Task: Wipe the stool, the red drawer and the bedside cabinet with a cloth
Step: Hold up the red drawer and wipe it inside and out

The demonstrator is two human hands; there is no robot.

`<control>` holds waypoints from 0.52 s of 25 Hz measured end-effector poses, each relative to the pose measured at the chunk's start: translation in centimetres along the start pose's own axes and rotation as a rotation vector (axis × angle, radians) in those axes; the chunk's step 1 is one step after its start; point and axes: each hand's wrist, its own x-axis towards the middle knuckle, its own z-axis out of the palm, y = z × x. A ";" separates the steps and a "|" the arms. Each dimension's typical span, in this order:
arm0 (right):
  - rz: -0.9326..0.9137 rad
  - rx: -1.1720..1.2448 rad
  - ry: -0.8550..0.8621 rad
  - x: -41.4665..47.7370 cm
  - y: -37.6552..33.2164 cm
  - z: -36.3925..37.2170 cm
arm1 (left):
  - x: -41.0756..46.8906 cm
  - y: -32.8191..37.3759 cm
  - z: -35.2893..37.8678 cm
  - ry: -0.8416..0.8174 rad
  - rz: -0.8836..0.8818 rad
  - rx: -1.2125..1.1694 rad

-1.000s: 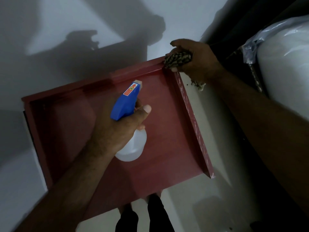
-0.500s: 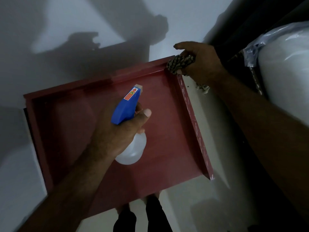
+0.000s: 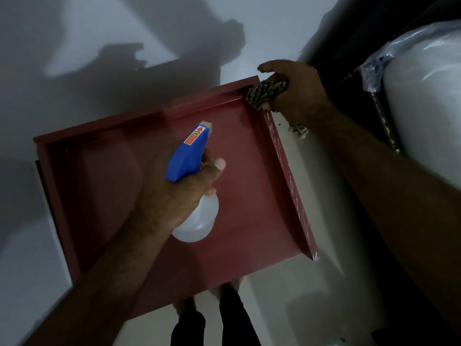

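The red drawer (image 3: 249, 186) fills the middle of the head view, seen from above, its shallow walls round a bare red bottom. My left hand (image 3: 169, 196) grips a spray bottle (image 3: 197, 216) with a blue trigger head and a white body, held over the drawer's middle with the nozzle pointing toward the far wall. My right hand (image 3: 296, 93) holds a patterned cloth (image 3: 264, 93) bunched against the drawer's far right corner. A loose end of the cloth hangs below my wrist, outside the right wall.
Pale floor (image 3: 324, 283) lies around the drawer, with strong shadows on the far side. A white bulky thing in clear plastic (image 3: 424, 108) sits at the right beside a dark upright surface (image 3: 361, 33). My dark-clothed legs (image 3: 212, 325) show under the drawer's near edge.
My right hand with the cloth has shifted slightly along the far right corner of the drawer. The left hand and bottle have hardly moved.
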 end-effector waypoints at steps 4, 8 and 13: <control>0.003 0.023 0.055 0.8 -0.4 0.4 | -0.2 0.1 0.5 0.004 -0.028 0.017; 0.043 0.096 0.080 -1.4 0.6 0.5 | -0.3 -0.1 0.5 -0.001 -0.002 0.000; 0.056 0.073 0.121 -3.2 1.0 0.3 | -0.7 0.2 0.5 -0.005 0.037 -0.044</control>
